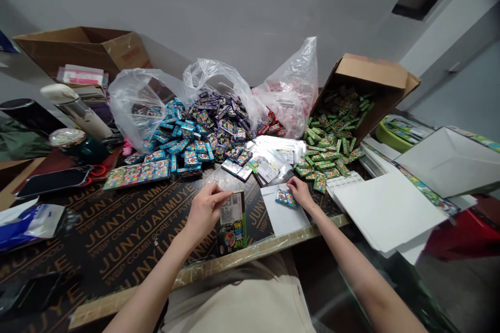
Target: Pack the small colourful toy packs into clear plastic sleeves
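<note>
Near the front edge of the table, my left hand (207, 209) pinches the top of a dark printed box (233, 231) with green edges and a pale label. To the right, my right hand (300, 192) has its fingers closed on a small blue packet (285, 197). That packet is over a white card (279, 221) lying by the table edge. Just beyond sits a spread of clear sleeves and printed cards (269, 164). A pile of green packets (326, 151) lies behind my right hand.
Blue packets (187, 140), purple packets (224, 119) and red packets (271, 124) spill from plastic bags. A tipped cardboard box (375, 75) stands at right, beside white sheets (390, 205). At left are a phone (57, 181), red scissors (96, 173) and a thermos (84, 114).
</note>
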Action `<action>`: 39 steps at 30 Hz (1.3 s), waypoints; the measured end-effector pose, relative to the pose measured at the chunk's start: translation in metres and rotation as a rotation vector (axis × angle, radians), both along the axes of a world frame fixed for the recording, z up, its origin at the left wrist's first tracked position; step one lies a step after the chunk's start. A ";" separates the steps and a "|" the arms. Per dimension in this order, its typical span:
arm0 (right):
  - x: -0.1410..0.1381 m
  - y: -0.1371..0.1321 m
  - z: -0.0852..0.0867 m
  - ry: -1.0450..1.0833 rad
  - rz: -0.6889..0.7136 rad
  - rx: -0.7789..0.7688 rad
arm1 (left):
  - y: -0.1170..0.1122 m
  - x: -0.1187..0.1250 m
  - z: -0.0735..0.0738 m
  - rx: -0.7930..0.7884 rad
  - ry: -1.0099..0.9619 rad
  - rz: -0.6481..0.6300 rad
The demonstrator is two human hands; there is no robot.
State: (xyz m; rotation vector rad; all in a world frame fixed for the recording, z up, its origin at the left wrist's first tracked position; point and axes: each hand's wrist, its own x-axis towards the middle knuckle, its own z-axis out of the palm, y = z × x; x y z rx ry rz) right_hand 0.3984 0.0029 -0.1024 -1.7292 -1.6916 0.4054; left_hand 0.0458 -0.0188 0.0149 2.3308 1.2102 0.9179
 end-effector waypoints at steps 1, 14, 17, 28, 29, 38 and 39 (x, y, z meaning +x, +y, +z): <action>-0.001 0.000 0.000 -0.001 -0.005 0.001 | 0.000 0.000 0.000 0.001 -0.001 -0.002; -0.028 -0.011 0.056 0.092 -0.145 0.125 | -0.006 -0.003 0.004 0.010 -0.073 0.031; -0.059 -0.017 0.095 0.235 -0.008 0.076 | -0.008 -0.002 0.004 0.008 -0.137 0.073; -0.157 -0.015 0.159 0.783 0.449 -0.224 | -0.013 -0.003 0.006 0.029 -0.088 0.047; -0.159 -0.014 0.156 0.779 0.443 -0.227 | -0.013 -0.003 0.006 0.030 -0.097 0.051; -0.170 -0.011 0.152 0.625 0.536 -0.205 | -0.013 -0.004 0.003 0.037 -0.171 0.106; -0.172 -0.011 0.151 0.569 0.545 -0.172 | -0.013 -0.004 0.003 0.036 -0.175 0.105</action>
